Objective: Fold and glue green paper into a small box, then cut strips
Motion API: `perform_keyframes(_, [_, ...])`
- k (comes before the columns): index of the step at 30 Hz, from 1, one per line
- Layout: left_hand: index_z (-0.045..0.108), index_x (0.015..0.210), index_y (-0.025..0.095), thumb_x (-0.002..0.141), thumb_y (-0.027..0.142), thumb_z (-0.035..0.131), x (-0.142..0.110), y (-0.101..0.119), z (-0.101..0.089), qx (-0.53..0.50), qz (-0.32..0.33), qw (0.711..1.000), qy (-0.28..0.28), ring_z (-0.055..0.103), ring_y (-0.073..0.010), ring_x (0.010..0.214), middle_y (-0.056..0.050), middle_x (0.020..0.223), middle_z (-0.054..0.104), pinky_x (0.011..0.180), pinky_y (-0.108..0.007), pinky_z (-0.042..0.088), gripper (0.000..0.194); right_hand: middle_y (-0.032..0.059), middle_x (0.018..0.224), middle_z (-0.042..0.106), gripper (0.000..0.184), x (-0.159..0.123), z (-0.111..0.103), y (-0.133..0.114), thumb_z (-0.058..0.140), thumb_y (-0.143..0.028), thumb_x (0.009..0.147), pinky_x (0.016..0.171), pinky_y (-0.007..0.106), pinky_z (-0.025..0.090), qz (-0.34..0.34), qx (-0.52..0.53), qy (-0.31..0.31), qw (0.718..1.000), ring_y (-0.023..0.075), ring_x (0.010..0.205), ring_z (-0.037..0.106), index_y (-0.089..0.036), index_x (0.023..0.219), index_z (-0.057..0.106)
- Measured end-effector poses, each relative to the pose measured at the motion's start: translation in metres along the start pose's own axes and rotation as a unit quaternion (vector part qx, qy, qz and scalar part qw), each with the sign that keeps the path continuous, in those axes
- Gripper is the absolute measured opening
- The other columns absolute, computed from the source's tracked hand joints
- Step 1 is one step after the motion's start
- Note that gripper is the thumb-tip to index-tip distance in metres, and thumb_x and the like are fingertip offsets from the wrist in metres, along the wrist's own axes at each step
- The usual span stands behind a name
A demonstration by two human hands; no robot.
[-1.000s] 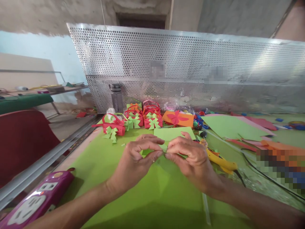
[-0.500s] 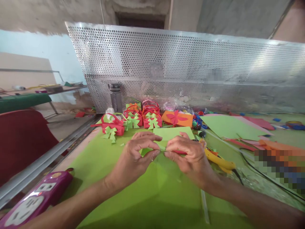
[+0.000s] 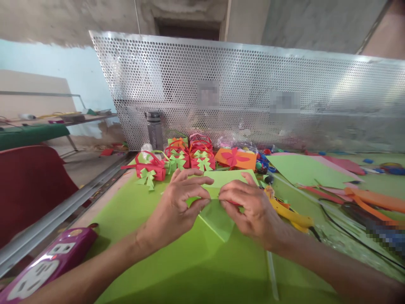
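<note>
Between both hands is a piece of light green paper [image 3: 218, 221], its folded flap slanting down toward me over the green work surface. My left hand [image 3: 179, 202] pinches its left side between thumb and index finger, the other fingers raised. With thumb and fingertips, my right hand [image 3: 251, 204] grips the right side; a bit of red shows beneath those fingers. Just behind the hands lies a flat light green paper piece [image 3: 232, 176]. A yellow glue gun [image 3: 292, 215] rests right of my right hand.
Small red paper bags with green bows [image 3: 150, 172] stand at the back beside a grey bottle [image 3: 154, 131]. An orange paper piece [image 3: 247, 159] bears a red bow. Coloured paper sheets [image 3: 310, 169] lie right. A purple power strip [image 3: 53, 261] sits front left; a perforated metal panel [image 3: 240, 76] rises behind.
The green paper has turned in the hands, so a broad folded flap now faces me where mostly its edge showed before. The fingertips have moved slightly apart.
</note>
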State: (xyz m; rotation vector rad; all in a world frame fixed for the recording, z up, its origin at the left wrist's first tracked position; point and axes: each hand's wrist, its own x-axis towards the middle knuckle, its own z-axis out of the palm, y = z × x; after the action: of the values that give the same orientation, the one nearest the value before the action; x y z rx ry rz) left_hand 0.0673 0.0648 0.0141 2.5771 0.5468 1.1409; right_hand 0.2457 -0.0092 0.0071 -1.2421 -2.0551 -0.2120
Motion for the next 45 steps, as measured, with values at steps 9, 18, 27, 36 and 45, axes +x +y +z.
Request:
perform_keyframes(9, [0.064,0.070,0.022,0.079,0.012,0.057,0.000,-0.002,0.002,-0.018,-0.018,1.000,-0.005,0.047,-0.0232,0.112,-0.001,0.106,0.067,0.095,-0.051,0.036,0.015,-0.0014,0.079,0.063,0.014,0.000,-0.001,0.000,0.046,-0.010,0.082,0.095,0.042,0.021,0.028,0.027,-0.018,0.999,0.0109,0.069,0.054,-0.019,0.076,0.056])
perform_keyframes(18, [0.066,0.072,0.020,0.078,0.015,0.059,0.003,-0.007,0.001,-0.041,-0.038,0.998,0.019,0.051,-0.0241,0.108,-0.005,0.104,0.068,0.093,-0.050,0.039,0.011,-0.0020,0.081,0.064,0.011,0.002,-0.002,0.004,0.046,-0.015,0.086,0.097,0.042,0.024,0.057,0.043,-0.008,0.997,0.0115,0.072,0.057,-0.021,0.082,0.055])
perform_keyframes(27, [0.067,0.075,0.021,0.076,0.011,0.059,-0.001,-0.004,0.009,-0.033,-0.013,0.999,0.011,0.051,-0.0237,0.108,-0.006,0.105,0.067,0.092,-0.049,0.041,0.012,-0.0011,0.073,0.064,0.017,-0.001,0.005,0.000,0.048,-0.015,0.085,0.093,0.038,0.031,0.024,-0.011,-0.007,1.000,0.0110,0.068,0.055,-0.019,0.071,0.057])
perform_keyframes(36, [0.067,0.074,0.021,0.074,0.008,0.058,-0.002,-0.003,0.014,-0.043,-0.011,0.999,0.003,0.051,-0.0234,0.109,-0.005,0.106,0.067,0.093,-0.048,0.041,0.015,-0.0004,0.076,0.064,0.018,-0.003,0.007,0.000,0.046,-0.013,0.085,0.095,0.040,0.026,-0.006,-0.025,-0.002,1.000,0.0124,0.072,0.055,-0.020,0.074,0.059])
perform_keyframes(45, [0.063,0.071,0.019,0.077,0.014,0.058,0.009,-0.020,-0.008,-0.025,-0.036,0.997,0.069,0.058,-0.0209,0.102,-0.006,0.102,0.067,0.093,-0.042,0.042,0.008,-0.0012,0.073,0.064,0.016,0.004,0.000,0.011,0.049,-0.015,0.084,0.096,0.043,0.023,0.028,-0.023,0.030,0.999,0.0121,0.070,0.056,-0.019,0.070,0.056])
